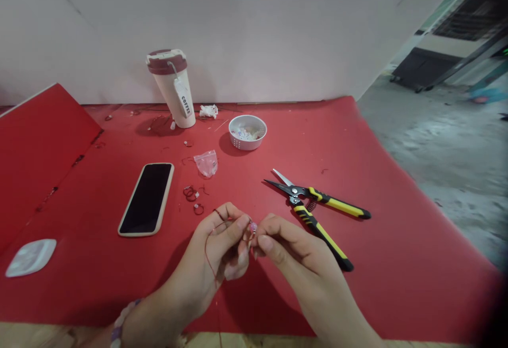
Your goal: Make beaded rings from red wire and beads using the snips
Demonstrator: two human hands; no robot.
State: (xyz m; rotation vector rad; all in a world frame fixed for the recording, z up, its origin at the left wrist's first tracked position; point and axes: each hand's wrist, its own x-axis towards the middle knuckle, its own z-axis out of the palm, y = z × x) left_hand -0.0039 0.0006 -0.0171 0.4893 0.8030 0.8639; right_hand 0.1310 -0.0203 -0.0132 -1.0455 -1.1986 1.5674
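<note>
A small pink bead [253,227] sits between my two hands, just above the red tabletop. My left hand [222,242] is closed, its thumb and forefinger pinching by the bead, and a thin dark red cord [207,253] loops over it and hangs below. My right hand [289,247] is closed in a pinch at the bead's right side; what exactly lies between its fingertips is too small to make out. To the right lie yellow and black pruning shears [296,194], blades apart. Several small cord rings [191,193] lie left of my hands.
A phone [146,200] lies at left, with a white dish [32,257] nearer the edge. Behind stand a lidded coffee cup [174,91] and a perforated white bowl [246,144] holding beads. A small plastic bag [207,164] lies between. A pale wall [254,36] borders the table's back.
</note>
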